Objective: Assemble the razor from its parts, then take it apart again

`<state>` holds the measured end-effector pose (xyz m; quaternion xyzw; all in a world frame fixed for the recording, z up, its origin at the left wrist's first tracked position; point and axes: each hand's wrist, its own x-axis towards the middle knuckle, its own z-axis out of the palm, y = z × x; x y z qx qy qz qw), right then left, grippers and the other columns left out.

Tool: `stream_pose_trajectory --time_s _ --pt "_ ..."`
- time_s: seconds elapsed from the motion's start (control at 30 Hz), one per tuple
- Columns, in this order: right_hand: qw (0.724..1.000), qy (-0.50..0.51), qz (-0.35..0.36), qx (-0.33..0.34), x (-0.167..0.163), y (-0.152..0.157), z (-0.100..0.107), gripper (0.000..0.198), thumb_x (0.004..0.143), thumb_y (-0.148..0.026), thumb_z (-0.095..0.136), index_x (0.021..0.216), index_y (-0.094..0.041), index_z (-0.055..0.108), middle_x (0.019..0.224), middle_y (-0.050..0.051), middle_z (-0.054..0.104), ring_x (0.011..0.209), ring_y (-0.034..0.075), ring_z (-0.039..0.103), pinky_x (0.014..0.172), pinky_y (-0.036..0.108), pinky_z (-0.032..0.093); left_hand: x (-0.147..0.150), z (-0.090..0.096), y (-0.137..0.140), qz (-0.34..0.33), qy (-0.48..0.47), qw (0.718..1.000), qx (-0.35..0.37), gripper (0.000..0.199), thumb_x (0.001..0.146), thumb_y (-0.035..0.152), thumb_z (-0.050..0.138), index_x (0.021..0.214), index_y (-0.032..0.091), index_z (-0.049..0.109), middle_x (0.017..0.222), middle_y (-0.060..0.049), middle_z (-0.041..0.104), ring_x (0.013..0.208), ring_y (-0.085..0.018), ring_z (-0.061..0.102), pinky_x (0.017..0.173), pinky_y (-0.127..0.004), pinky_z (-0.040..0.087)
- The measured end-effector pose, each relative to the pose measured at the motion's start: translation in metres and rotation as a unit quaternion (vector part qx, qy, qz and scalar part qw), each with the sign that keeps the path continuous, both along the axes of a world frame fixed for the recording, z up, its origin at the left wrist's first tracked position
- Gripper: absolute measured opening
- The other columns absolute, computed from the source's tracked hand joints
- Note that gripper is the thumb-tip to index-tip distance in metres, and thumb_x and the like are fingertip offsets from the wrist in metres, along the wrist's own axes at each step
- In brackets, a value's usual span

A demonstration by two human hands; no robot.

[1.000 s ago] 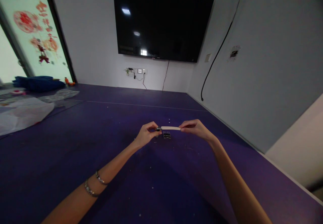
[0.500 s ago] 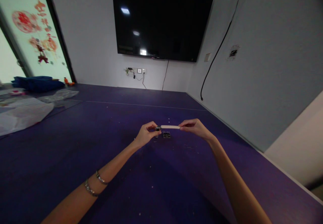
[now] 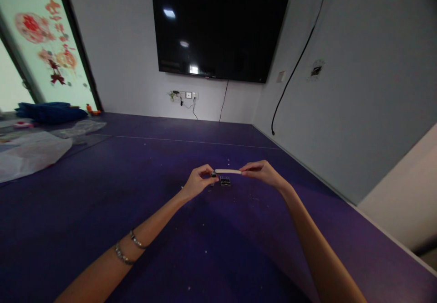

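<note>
My left hand (image 3: 200, 181) pinches a small dark, metallic-looking piece (image 3: 213, 174) between thumb and fingertips; its exact kind is too small to tell. A slim cream-coloured strip (image 3: 228, 172) stretches level between both hands. Its left end meets the small piece, and whether the two are joined I cannot make out. Thumb and fingers of my right hand (image 3: 261, 173) are closed on the strip's right end. Just below the strip, a small clear case (image 3: 225, 181) with dark contents sits on the purple surface (image 3: 205, 248).
A crumpled translucent plastic sheet (image 3: 34, 155) and a dark blue cloth bundle (image 3: 51, 112) lie at the left. Behind, a television (image 3: 220, 29) hangs on the wall above sockets (image 3: 188, 95). A black cable (image 3: 293, 70) dangles at the right. Tiny white bits dot the surface.
My right hand has shifted slightly left, bringing the cream strip closer in against the piece in my left hand. My left hand stays almost where it was.
</note>
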<state>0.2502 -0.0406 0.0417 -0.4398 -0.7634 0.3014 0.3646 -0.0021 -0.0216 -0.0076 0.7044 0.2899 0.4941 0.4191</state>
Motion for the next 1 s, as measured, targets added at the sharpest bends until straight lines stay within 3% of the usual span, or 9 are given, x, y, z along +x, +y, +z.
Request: stream_pose_trajectory --time_s 0.1,0.27,0.43,0.57,0.73,1.0 --pt "1.0 -0.001 -0.025 0.01 0.0 0.0 0.001 0.03 0.068 -0.042 0.067 0.086 -0.019 0.072 0.073 0.003 0.067 0.059 0.012 0.054 0.052 0.024 0.039 0.0 0.001 -0.001 0.003 0.007 1.0 0.002 0.018 0.064 0.024 0.07 0.067 0.015 0.054 0.067 0.001 0.061 0.065 -0.011 0.056 0.066 -0.026 0.044" --pt "1.0 -0.008 0.022 0.018 -0.003 -0.003 0.005 0.027 0.068 -0.041 0.067 0.085 -0.021 0.073 0.078 0.004 0.068 0.064 0.013 0.056 0.056 0.025 0.042 0.001 0.002 -0.001 -0.003 0.002 1.0 -0.001 0.018 0.064 0.024 0.07 0.066 0.015 0.055 0.065 0.002 0.059 0.062 -0.01 0.055 0.061 -0.024 0.044" --pt "0.999 -0.012 -0.018 0.043 -0.008 -0.007 0.009 0.026 0.071 -0.04 0.065 0.086 -0.021 0.073 0.078 0.004 0.068 0.065 0.014 0.057 0.058 0.026 0.043 0.001 0.001 -0.001 0.003 0.004 1.0 -0.001 0.02 0.064 0.024 0.07 0.065 0.015 0.053 0.066 0.002 0.059 0.065 -0.011 0.056 0.065 -0.025 0.045" --pt "0.999 -0.023 0.014 0.046 -0.011 -0.009 0.012 0.025 0.071 -0.039 0.065 0.086 -0.021 0.073 0.077 0.003 0.068 0.067 0.014 0.058 0.06 0.026 0.044 0.001 0.001 0.0 -0.009 0.0 1.0 0.0 0.019 0.064 0.023 0.07 0.066 0.015 0.053 0.065 0.002 0.059 0.062 -0.011 0.055 0.062 -0.025 0.044" --pt "0.998 -0.008 -0.013 0.06 -0.011 -0.007 0.01 0.024 0.071 -0.04 0.065 0.085 -0.022 0.072 0.079 0.003 0.069 0.071 0.016 0.06 0.064 0.028 0.045 0.002 -0.001 0.001 0.005 0.007 1.0 0.001 0.021 0.064 0.024 0.071 0.064 0.015 0.051 0.065 0.002 0.059 0.064 -0.011 0.055 0.066 -0.026 0.045" --pt "0.997 -0.028 0.012 0.065 -0.012 -0.009 0.012 0.023 0.072 -0.039 0.064 0.086 -0.022 0.072 0.08 0.004 0.069 0.072 0.016 0.06 0.063 0.027 0.045 0.002 -0.004 0.002 -0.007 0.009 1.0 0.002 0.023 0.064 0.028 0.072 0.065 0.015 0.054 0.063 0.002 0.058 0.062 -0.011 0.055 0.062 -0.025 0.045"
